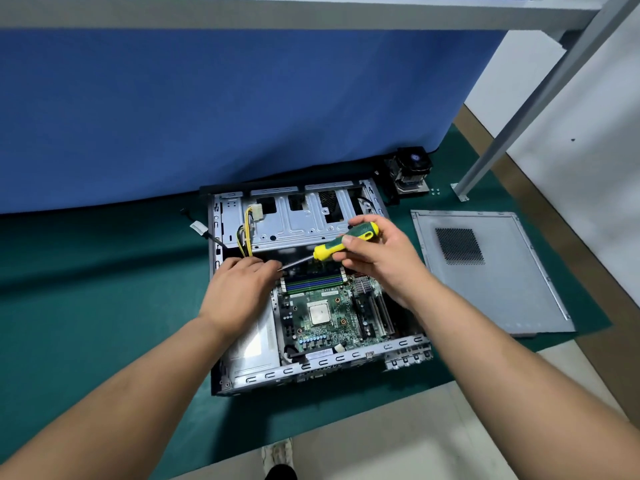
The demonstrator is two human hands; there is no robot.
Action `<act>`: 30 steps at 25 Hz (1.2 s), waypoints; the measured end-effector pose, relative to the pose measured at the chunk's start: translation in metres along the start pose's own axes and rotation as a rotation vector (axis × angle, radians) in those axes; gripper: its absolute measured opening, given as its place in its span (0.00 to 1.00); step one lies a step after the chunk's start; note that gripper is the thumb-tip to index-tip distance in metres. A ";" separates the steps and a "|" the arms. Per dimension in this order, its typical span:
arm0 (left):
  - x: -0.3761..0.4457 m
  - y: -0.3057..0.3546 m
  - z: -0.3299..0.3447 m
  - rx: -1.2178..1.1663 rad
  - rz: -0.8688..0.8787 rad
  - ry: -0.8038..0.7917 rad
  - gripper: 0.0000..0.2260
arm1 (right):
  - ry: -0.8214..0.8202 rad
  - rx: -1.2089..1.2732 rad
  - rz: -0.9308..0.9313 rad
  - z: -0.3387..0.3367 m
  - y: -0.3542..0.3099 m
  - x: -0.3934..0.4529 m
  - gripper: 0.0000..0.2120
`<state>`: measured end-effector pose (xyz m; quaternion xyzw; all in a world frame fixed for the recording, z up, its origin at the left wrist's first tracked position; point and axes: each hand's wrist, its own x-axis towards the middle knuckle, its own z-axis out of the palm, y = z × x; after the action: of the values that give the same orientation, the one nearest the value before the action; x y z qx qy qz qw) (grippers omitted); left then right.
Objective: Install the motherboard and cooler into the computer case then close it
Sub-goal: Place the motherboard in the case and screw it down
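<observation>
My right hand gripped the screwdriver, my left hand's fingers pinched at its tip, where a slip could gouge the motherboard.

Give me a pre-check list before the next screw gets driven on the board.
1. Motherboard seated inside the computer case: ok, it lies flat in the open case.
2. Screwdriver in hand: ok, right hand grips the yellow and green handle, shaft angled down to the left.
3. Tip on a screw: cannot tell, left hand covers the tip area.
4. Yellow cable bundle clear of the board: cannot tell, its lower end runs behind the left hand.
5. Cooler fitted: not ok, it sits on the green mat behind the case; CPU is bare.
6. Side panel on: not ok, it lies on the mat to the right.
</observation>
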<state>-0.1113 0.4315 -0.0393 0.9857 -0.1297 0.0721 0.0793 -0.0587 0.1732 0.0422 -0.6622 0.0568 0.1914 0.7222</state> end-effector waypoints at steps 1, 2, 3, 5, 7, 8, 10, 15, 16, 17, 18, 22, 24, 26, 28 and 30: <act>0.001 0.001 0.001 -0.003 0.004 0.009 0.08 | 0.043 -0.029 -0.023 0.004 0.005 0.001 0.15; 0.003 0.001 0.000 0.005 0.009 0.024 0.11 | 0.081 -0.097 -0.053 0.006 0.010 0.001 0.15; 0.005 -0.003 -0.001 0.015 0.013 0.046 0.14 | 0.125 -0.185 -0.088 0.008 0.013 0.001 0.14; 0.012 -0.015 -0.005 0.023 -0.041 0.081 0.17 | 0.211 -0.379 -0.177 0.008 0.014 0.001 0.13; 0.019 -0.029 -0.007 0.010 -0.163 0.040 0.17 | 0.220 -0.565 -0.237 0.010 0.016 0.002 0.15; 0.022 -0.034 -0.005 -0.003 -0.216 -0.005 0.18 | 0.189 -0.635 -0.259 0.015 0.020 0.004 0.16; 0.028 -0.038 0.002 -0.026 -0.274 -0.068 0.21 | 0.117 -0.746 -0.322 0.027 0.032 0.007 0.16; 0.032 -0.045 0.018 -0.058 -0.292 -0.041 0.22 | 0.009 -0.939 -0.531 0.048 0.063 0.034 0.14; 0.033 -0.046 0.020 -0.055 -0.295 -0.038 0.22 | -0.005 -0.965 -0.551 0.050 0.069 0.038 0.14; 0.034 -0.046 0.020 -0.052 -0.294 -0.039 0.22 | -0.008 -0.991 -0.563 0.051 0.074 0.042 0.15; 0.034 -0.045 0.019 -0.049 -0.293 -0.040 0.22 | -0.004 -1.015 -0.574 0.051 0.078 0.044 0.15; 0.034 -0.043 0.018 -0.044 -0.303 -0.053 0.22 | 0.019 -1.038 -0.617 0.049 0.090 0.050 0.15; 0.034 -0.042 0.017 -0.044 -0.303 -0.054 0.22 | 0.028 -1.027 -0.623 0.049 0.091 0.052 0.15; 0.034 -0.042 0.016 -0.042 -0.302 -0.054 0.22 | 0.032 -1.023 -0.616 0.050 0.091 0.052 0.16; 0.034 -0.041 0.015 -0.046 -0.300 -0.053 0.22 | 0.032 -1.033 -0.612 0.050 0.091 0.051 0.16; 0.034 -0.041 0.016 -0.046 -0.300 -0.052 0.21 | 0.029 -1.054 -0.610 0.051 0.091 0.050 0.16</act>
<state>-0.0660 0.4596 -0.0546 0.9935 0.0156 0.0311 0.1082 -0.0529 0.2374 -0.0536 -0.9195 -0.2278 -0.0309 0.3187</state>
